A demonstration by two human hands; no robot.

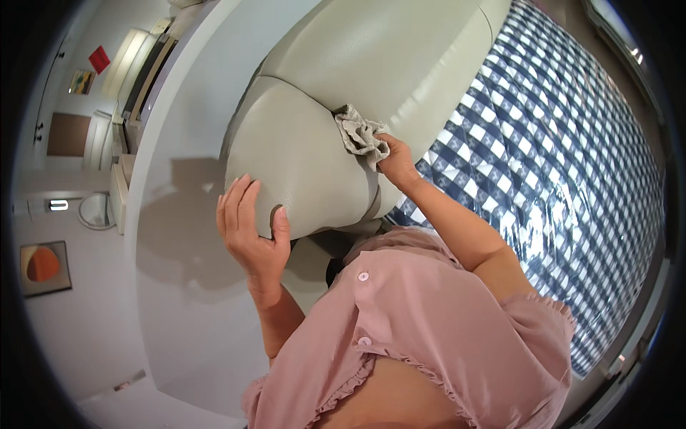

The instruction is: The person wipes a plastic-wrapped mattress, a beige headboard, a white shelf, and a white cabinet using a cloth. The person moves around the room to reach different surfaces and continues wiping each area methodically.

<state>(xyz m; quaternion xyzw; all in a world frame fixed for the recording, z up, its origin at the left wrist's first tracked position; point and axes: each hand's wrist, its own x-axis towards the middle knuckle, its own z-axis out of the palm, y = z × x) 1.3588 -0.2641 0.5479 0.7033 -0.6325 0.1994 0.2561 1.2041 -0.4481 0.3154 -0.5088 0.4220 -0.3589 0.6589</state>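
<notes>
Plainly, the right hand (pixel 397 161) has its grip closed on a crumpled grey-beige cloth (pixel 361 136), which lies against a pale padded leather piece (pixel 300 154) near the seam between its rounded near section and the longer one beyond. The left hand (pixel 251 222) holds nothing; its grip is open, with fingers and thumb spread over the near left edge of the same padding.

To the right, a navy-and-white checked cover (pixel 514 154) spreads alongside the leather, with a shiny, wrinkled surface that throws back glare in places. On the left, a pale wall (pixel 186 243) runs close beside the padding, carrying soft shadows and narrowing the space on that side. Past its edge, a framed picture with an orange shape (pixel 46 268), a round-rimmed object (pixel 97 211), a brown panel (pixel 68 134) and a red square (pixel 99 59) show on or near the far walls, bent by the lens.

Toward the lower edge, the person's pink ruffled top (pixel 436 300) blocks the view of what is below, and the underside of the padding falls into dark shade just in front of it.
</notes>
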